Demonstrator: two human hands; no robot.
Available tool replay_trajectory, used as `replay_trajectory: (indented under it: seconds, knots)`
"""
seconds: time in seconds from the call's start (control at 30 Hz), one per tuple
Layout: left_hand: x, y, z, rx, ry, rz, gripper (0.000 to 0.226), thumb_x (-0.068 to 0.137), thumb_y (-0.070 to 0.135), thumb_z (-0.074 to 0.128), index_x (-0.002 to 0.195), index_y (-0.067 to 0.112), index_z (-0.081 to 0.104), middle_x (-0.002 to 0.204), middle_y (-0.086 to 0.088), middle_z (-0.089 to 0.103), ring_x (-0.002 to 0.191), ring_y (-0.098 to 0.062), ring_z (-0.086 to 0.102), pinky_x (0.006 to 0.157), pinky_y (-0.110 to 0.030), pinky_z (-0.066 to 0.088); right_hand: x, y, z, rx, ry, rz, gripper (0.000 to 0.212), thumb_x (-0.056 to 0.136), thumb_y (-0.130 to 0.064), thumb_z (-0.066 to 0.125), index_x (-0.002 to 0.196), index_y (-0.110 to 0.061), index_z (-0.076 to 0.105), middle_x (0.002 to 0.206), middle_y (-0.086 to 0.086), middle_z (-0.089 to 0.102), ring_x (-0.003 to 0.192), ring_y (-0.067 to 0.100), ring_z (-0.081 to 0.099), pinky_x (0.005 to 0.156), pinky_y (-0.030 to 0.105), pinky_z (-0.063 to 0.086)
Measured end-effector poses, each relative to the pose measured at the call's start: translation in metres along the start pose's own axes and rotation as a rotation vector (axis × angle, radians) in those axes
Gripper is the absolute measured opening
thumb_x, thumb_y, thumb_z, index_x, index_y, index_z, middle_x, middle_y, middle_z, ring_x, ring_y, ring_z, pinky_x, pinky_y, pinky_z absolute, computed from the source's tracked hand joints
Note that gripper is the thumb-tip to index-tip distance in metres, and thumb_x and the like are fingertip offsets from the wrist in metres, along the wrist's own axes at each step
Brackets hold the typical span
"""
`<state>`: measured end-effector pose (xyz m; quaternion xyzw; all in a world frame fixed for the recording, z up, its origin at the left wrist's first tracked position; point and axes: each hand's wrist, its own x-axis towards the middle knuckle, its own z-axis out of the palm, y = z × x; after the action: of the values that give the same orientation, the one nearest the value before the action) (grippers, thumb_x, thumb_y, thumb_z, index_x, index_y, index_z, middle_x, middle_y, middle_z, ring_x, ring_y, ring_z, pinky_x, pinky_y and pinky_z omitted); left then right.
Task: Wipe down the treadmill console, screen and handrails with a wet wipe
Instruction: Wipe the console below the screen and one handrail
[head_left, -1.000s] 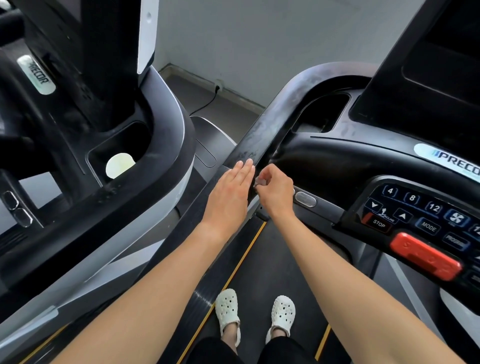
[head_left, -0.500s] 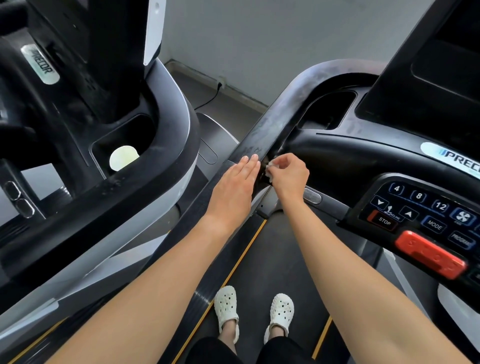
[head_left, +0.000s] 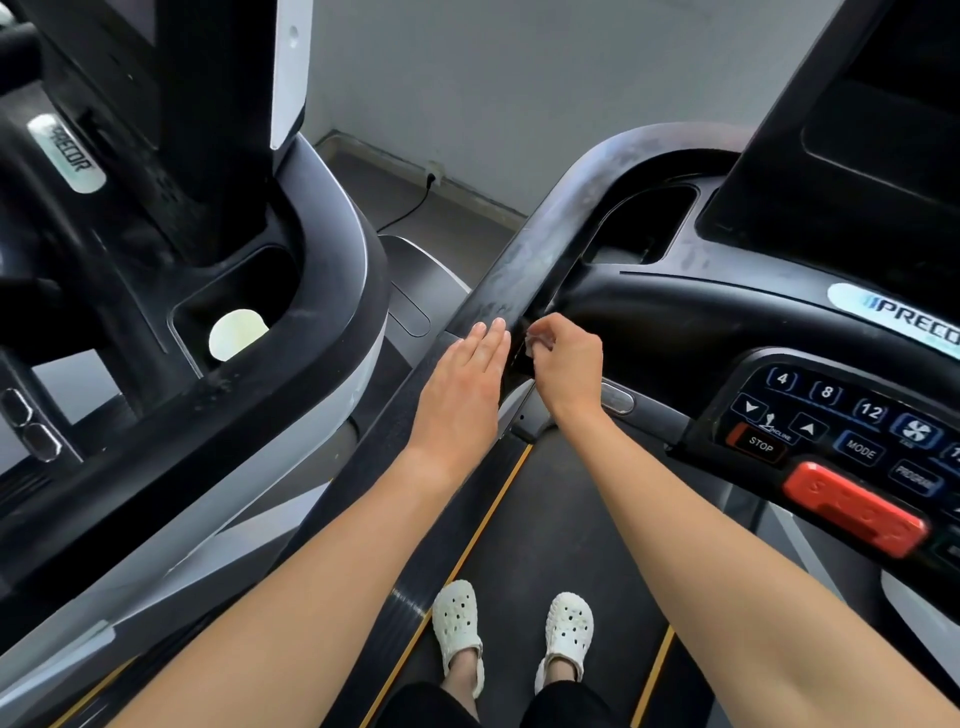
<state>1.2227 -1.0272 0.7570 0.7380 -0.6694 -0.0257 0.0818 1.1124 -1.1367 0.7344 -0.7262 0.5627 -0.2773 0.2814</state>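
Hands at work on the left handrail (head_left: 519, 265) of a treadmill, seen from above. The left hand (head_left: 462, 384) lies flat on top of the rail, fingers straight and held together, pointing toward the far end. The right hand (head_left: 566, 369) is just beside it on the right, with its fingers curled round a small white wet wipe (head_left: 535, 345) (only a crumpled corner shows past the knuckles). The wipe is held at the inner side of the rail, where the rail meets the console (head_left: 675, 322).

The top of the rail beyond the hands shows dull streaks. A dark screen (head_left: 857, 156) rises at the far right. Nearer on the right is a keypad (head_left: 831, 415) marked 4, 8, 12, STOP and MODE, with a red bar (head_left: 852, 506) just on its near side.

Below the arms runs the belt (head_left: 540, 519), on which two white clogs (head_left: 457, 621) stand side by side. A second treadmill (head_left: 332, 322) fills the left, with a pale round disc (head_left: 236, 332) lying in its cup holder (head_left: 182, 322). On the floor between the machines a black cable (head_left: 410, 208) leads to a wall socket (head_left: 432, 171).
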Motion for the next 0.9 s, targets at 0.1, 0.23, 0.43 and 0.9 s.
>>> replay_trajectory:
  seconds: [0.1,0.23,0.43,0.9]
  knots:
    - [0.001,0.005,0.000,0.042,-0.021,-0.023,0.074,0.100,0.006,0.054,0.163,0.009,0.016,0.172,-0.006,0.012,0.158,-0.023,0.011,0.129,-0.037,0.013,0.004,0.002,0.000,-0.024,-0.016,0.017,0.017,0.097,-0.009,0.061,0.105,-0.013,0.075,0.096,0.001,0.076,0.089,0.012,0.070,0.083,0.026,0.057]
    - [0.004,0.017,-0.001,0.128,-0.033,-0.058,0.073,0.101,0.018,0.053,0.162,0.005,0.017,0.170,-0.011,0.016,0.156,-0.029,0.017,0.127,-0.042,0.021,-0.009,0.012,-0.011,-0.172,-0.138,-0.176,0.013,0.095,-0.011,0.066,0.098,-0.017,0.077,0.093,0.003,0.069,0.084,0.016,0.062,0.073,0.023,0.040]
    - [0.006,0.026,-0.001,0.146,-0.054,-0.073,0.072,0.101,0.019,0.048,0.161,-0.001,0.013,0.169,-0.016,0.014,0.157,-0.030,0.013,0.127,-0.043,0.019,-0.011,0.023,-0.028,-0.330,-0.235,-0.350,0.017,0.090,-0.003,0.068,0.097,-0.015,0.078,0.085,0.005,0.067,0.087,0.021,0.060,0.070,0.028,0.047]
    - [0.005,0.014,0.004,0.124,-0.053,-0.022,0.073,0.098,0.016,0.047,0.161,0.000,0.015,0.169,-0.016,0.016,0.157,-0.030,0.015,0.127,-0.043,0.020,-0.003,0.020,-0.038,-0.279,-0.259,-0.329,0.019,0.091,-0.004,0.065,0.097,-0.017,0.077,0.089,0.003,0.064,0.090,0.017,0.059,0.075,0.029,0.049]
